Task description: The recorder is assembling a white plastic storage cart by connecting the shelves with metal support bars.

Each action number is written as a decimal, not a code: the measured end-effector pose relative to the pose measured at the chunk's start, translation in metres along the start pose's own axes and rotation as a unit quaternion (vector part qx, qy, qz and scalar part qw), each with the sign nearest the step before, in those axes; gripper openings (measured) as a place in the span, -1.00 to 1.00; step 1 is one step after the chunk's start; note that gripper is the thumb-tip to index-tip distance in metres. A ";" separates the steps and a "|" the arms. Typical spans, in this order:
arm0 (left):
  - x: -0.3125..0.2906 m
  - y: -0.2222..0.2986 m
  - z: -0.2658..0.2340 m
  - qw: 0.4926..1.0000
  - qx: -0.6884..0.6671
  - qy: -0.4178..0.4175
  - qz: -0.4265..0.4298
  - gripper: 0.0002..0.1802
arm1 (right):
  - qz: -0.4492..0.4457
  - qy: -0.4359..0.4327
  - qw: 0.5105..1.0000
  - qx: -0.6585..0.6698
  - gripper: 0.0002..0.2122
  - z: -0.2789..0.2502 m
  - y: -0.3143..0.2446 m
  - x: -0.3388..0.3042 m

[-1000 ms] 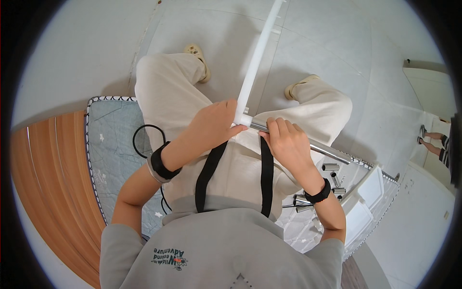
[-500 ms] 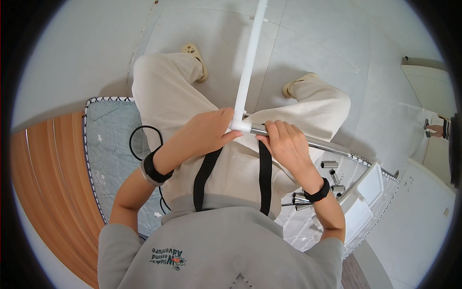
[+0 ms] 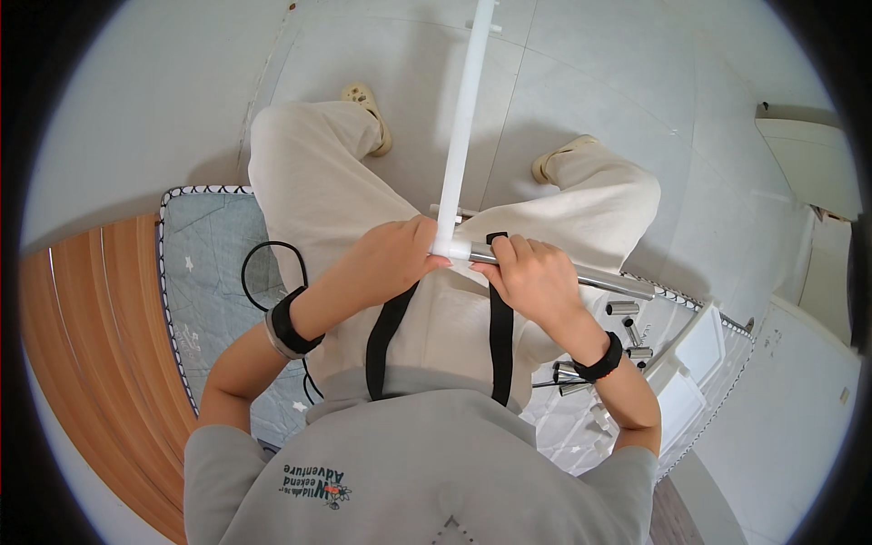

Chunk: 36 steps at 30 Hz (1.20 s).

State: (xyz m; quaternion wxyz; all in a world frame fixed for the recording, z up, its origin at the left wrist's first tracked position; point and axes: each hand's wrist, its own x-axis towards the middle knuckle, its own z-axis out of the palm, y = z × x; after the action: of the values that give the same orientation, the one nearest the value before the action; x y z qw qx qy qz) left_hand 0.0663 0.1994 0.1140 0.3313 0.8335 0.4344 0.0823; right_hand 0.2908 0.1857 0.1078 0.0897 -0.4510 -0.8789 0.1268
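Materials and finishes of the tube assembly and its surroundings.
The white tube (image 3: pixel 461 127) looks like smooth, matt plastic, as does its white corner joint (image 3: pixel 448 247); the grey rod (image 3: pixel 581 275) and the short tube pieces (image 3: pixel 623 309) are polished, reflective metal. The trousers (image 3: pixel 309 182) are matt beige cloth, the mat (image 3: pixel 202 263) quilted fabric, the floor tiles (image 3: pixel 636 82) smooth and faintly glossy, and the boards (image 3: pixel 82 336) varnished wood.
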 end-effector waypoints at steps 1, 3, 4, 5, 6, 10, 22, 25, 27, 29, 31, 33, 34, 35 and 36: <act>0.000 0.000 0.001 1.000 0.000 0.000 0.000 -0.60 | 0.013 -0.016 1.000 0.010 -0.68 -0.001 -0.001 0.000; 0.000 -0.001 0.003 1.000 -0.003 0.000 0.003 -0.61 | 0.026 -0.031 0.999 0.021 -0.67 -0.003 -0.002 0.001; -0.001 -0.001 0.003 1.000 -0.003 -0.001 0.003 -0.61 | 0.041 -0.053 0.997 0.048 -0.66 -0.006 -0.002 0.002; -0.001 0.000 0.004 1.000 -0.003 0.004 0.002 -0.61 | 0.056 -0.075 0.993 0.075 -0.65 -0.009 -0.002 0.004; -0.002 0.000 0.005 1.000 -0.003 0.008 0.000 -0.62 | 0.056 -0.075 0.993 0.075 -0.65 -0.011 -0.001 0.007; -0.001 -0.002 0.007 1.000 0.002 0.020 0.003 -0.62 | 0.080 -0.157 0.972 0.156 -0.66 -0.015 0.008 0.014; -0.001 -0.004 0.000 0.999 0.037 0.027 0.025 -0.61 | 0.011 -0.008 0.999 0.036 -0.79 -0.001 0.004 0.006; -0.001 0.001 0.000 1.000 0.002 0.000 0.009 -0.63 | -0.011 0.011 1.000 -0.004 -0.81 0.008 0.005 0.008; -0.001 0.000 0.005 1.000 0.005 0.006 0.025 -0.63 | -0.027 0.018 0.999 -0.023 -0.81 0.013 0.005 0.007; 0.000 0.000 0.007 0.999 0.022 0.013 0.037 -0.64 | -0.007 0.015 1.000 -0.018 -0.85 0.016 0.004 0.007; 0.002 -0.001 0.007 0.998 0.040 0.020 0.048 -0.64 | 0.003 -0.004 1.000 -0.004 -0.86 0.014 0.005 0.008; 0.004 0.000 0.007 0.997 0.038 0.030 0.066 -0.65 | 0.013 -0.023 1.000 0.011 -0.88 0.013 0.006 0.008; 0.005 0.000 0.008 0.997 0.037 0.031 0.065 -0.65 | 0.016 -0.037 0.999 0.010 -0.89 0.013 0.007 0.007; 0.005 0.000 0.008 0.996 0.038 0.033 0.074 -0.65 | 0.018 -0.051 0.998 0.010 -0.90 0.013 0.007 0.006; 0.005 0.000 0.009 0.995 0.039 0.034 0.082 -0.65 | 0.018 -0.052 0.998 0.010 -0.90 0.012 0.008 0.005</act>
State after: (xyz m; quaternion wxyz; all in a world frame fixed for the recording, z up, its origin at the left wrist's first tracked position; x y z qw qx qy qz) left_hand 0.0729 0.1996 0.1064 0.2757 0.8752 0.3787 0.1210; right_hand 0.2907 0.1930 0.0937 0.0466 -0.4583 -0.8730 0.1604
